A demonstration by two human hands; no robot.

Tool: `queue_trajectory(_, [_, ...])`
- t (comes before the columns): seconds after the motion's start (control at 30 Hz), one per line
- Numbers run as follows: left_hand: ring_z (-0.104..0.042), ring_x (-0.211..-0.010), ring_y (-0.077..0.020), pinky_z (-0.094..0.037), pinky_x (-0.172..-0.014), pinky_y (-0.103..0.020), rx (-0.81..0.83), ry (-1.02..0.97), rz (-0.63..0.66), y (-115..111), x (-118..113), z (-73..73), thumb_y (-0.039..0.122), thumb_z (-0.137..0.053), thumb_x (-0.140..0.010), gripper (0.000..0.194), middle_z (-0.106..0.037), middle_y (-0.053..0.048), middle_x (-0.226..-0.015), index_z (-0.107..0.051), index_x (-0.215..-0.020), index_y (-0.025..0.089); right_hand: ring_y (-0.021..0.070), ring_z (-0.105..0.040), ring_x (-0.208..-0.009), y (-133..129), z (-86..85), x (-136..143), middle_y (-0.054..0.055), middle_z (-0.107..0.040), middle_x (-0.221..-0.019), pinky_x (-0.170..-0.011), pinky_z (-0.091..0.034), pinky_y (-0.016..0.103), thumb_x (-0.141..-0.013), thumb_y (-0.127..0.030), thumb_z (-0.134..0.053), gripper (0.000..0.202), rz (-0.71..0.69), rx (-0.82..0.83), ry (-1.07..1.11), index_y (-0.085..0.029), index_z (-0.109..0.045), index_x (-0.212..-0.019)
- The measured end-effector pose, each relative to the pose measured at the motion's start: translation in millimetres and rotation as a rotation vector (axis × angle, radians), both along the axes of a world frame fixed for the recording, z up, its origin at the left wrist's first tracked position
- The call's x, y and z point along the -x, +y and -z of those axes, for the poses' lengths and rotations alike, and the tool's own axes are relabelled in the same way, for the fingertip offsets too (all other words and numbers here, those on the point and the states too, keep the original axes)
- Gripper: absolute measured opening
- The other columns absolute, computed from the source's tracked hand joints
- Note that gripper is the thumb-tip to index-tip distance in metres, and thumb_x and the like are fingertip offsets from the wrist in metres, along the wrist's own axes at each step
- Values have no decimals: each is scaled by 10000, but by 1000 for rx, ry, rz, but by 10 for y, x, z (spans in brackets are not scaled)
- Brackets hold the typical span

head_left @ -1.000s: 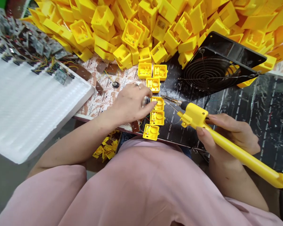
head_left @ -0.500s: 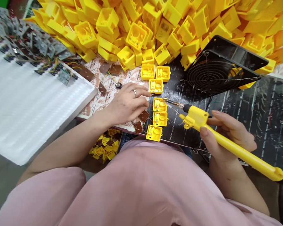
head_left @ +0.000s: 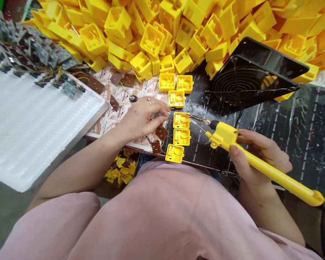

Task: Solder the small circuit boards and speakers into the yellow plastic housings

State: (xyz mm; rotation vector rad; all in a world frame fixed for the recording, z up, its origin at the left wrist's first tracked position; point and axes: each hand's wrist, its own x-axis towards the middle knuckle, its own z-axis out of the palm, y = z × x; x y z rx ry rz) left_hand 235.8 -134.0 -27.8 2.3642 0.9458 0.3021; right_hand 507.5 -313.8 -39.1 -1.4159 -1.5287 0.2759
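My right hand is wrapped round a yellow soldering gun, whose dark metal tip reaches the right edge of an open yellow case. Left of that case, my left hand has its thumb and fingertips pinched together; whatever they hold is too small to make out. Two more cases, a middle one and a near one, line up below, with thin wires running to brown circuit boards beside them. Another case lies just above the row.
A large heap of yellow cases fills the back. At the right stands a black fan. White foam with wired grey boards lies at the left. A round metal part lies beyond my left hand.
The fingers of my left hand have drawn closer together at their tips. My right hand and the soldering gun hold nearly the same place. The whole view has shifted slightly.
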Motion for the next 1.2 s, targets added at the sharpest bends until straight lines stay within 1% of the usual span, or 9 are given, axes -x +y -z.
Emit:
queue_trajectory(0.07, [-732, -1003, -231, -505, -1051, -432, -12, 14, -87, -32, -88, 49, 337, -540, -931, 239, -814, -45, -1009, -749, -920, 224, 191, -742, -702, -8, 13, 28, 8, -812, -1004, -549, -584, 310, -834, -177, -834, 558, 78, -23, -12, -330, -703, -1354])
queue_trajectory(0.13, [-720, -950, -239, -465, -1073, -462, -45, 37, -116, -51, -159, 78, 342, -554, -912, 248, -809, -35, -931, -764, -953, 218, 188, -732, -670, 3, 17, 59, 8, -814, -962, -504, -564, 300, -825, -200, -849, 517, 112, -52, -34, -314, -724, -1313])
queue_trajectory(0.3, [-710, -951, -263, -435, -1071, -490, -115, 110, -114, -82, -262, 105, 322, -521, -921, 283, -805, -62, -943, -775, -942, 200, 210, -760, -677, 95, -8, 126, 17, -818, -924, -536, -613, 319, -800, -187, -869, 483, -2, -136, -71, -296, -727, -1248])
queue_trajectory(0.4, [-712, -913, -267, -454, -1020, -480, -170, 165, -106, -96, -293, 108, 301, -515, -897, 279, -800, -63, -911, -775, -917, 201, 212, -762, -658, 150, -56, 158, -4, -805, -842, -500, -604, 309, -774, -148, -881, 396, -62, -156, -112, -292, -734, -1113])
queue_trajectory(0.53, [-700, -869, -259, -461, -968, -467, -200, 203, -86, -95, -313, 87, 294, -534, -874, 255, -791, -55, -868, -773, -896, 207, 186, -743, -614, 186, -118, 185, -9, -775, -769, -469, -582, 273, -780, -170, -895, 272, -96, -147, -224, -250, -702, -955])
queue_trajectory(0.7, [-695, -894, -275, -466, -970, -483, -205, 241, -57, -68, -341, 27, 285, -538, -861, 250, -776, -65, -860, -775, -886, 208, 178, -739, -622, 236, -153, 187, 0, -765, -774, -471, -575, 272, -809, -207, -893, 262, -159, -165, -303, -231, -673, -949])
queue_trajectory(0.9, [-696, -941, -318, -470, -966, -512, -193, 299, -12, -17, -403, -47, 284, -530, -849, 266, -748, -89, -816, -778, -869, 190, 169, -737, -676, 265, -287, 118, 16, -781, -840, -574, -620, 288, -813, -123, -859, 268, -321, -107, -357, -231, -681, -981])
queue_trajectory(1.03, [-700, -937, -308, -480, -946, -484, -196, 313, 5, 2, -427, -64, 260, -549, -835, 237, -746, -80, -810, -775, -850, 192, 174, -747, -682, 185, -295, 34, 2, -781, -837, -603, -628, 297, -872, -144, -800, 210, -226, -43, -287, -278, -700, -1000])
queue_trajectory(1.2, [-713, -944, -317, -496, -919, -466, -201, 363, 8, 9, -432, -97, 247, -555, -834, 243, -749, -91, -819, -787, -856, 179, 168, -738, -639, 189, -203, 12, -13, -773, -784, -506, -586, 259, -795, -150, -878, 280, -162, -159, -267, -278, -698, -967])
